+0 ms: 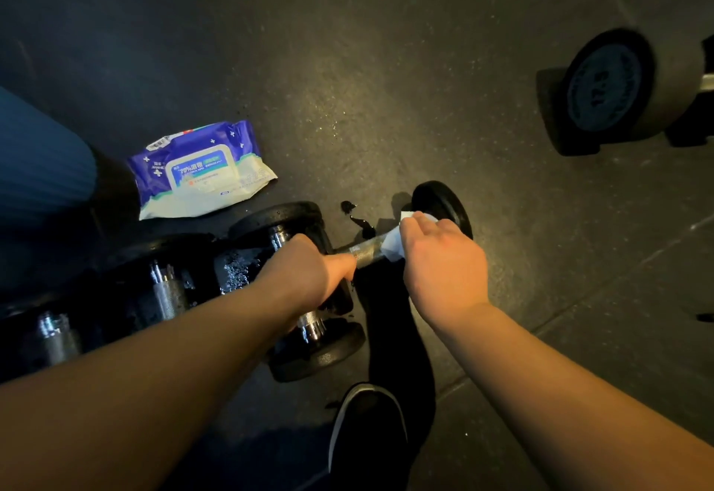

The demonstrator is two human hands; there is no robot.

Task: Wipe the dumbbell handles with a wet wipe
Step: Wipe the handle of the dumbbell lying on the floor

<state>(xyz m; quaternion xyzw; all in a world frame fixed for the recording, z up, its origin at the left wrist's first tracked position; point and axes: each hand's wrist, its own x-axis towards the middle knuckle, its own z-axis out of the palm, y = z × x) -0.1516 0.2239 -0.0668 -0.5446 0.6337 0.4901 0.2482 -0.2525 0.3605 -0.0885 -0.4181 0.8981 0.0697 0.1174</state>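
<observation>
Gripping the dumbbell (390, 247) handle, L hand (309, 274) has its grip curled round the bar's left end, by the near weight. R hand (444, 262), grip closed round a white wipe (392, 245), presses it on the bar next to the far weight. Dumbbell lies on the floor (386, 85) w/ more dumbbells (162, 282) at left. Wipes pack (201, 170) lies beyond.

– Where is the left hand (305, 270)?
– Forearm stretched forward, fingers curled round the knurled steel dumbbell handle (367, 253), thumb lying along it.
– And the right hand (440, 255)?
– Beside the left, on the same handle, clutching a white wet wipe (394, 243), knuckles up.
</observation>
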